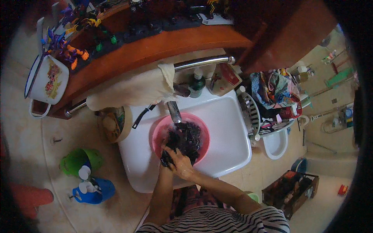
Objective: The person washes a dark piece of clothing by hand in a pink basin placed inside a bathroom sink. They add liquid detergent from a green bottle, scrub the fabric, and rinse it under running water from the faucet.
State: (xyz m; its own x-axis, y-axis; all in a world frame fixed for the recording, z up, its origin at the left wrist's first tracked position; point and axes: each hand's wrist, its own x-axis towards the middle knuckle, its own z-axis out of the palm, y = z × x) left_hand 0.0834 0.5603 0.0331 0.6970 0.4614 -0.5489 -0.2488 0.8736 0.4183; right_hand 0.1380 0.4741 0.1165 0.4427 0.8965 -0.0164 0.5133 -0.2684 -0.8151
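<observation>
A pink basin [206, 137] stands in a white sink [227, 125], under a metal faucet [174, 112]. Dark wet cloth [191, 137] lies in the basin, with water and some foam about it. My right hand [181, 163] grips a dark bunch of this cloth at the basin's near left rim, fingers spread over it. Mostly hidden behind the bunch and the right hand, my left hand [165, 147] holds the same cloth from the left side. Whether the bunch is one piece with the cloth in the water I cannot tell.
A cream towel [131, 90] hangs from a metal rail [204, 62] behind the sink. Near the faucet stand a dark green bottle [197, 86] and a box [226, 80]. A black-handled tool [141, 118] lies on the sink's left. To the right is a laundry basket [253, 113] with clothes.
</observation>
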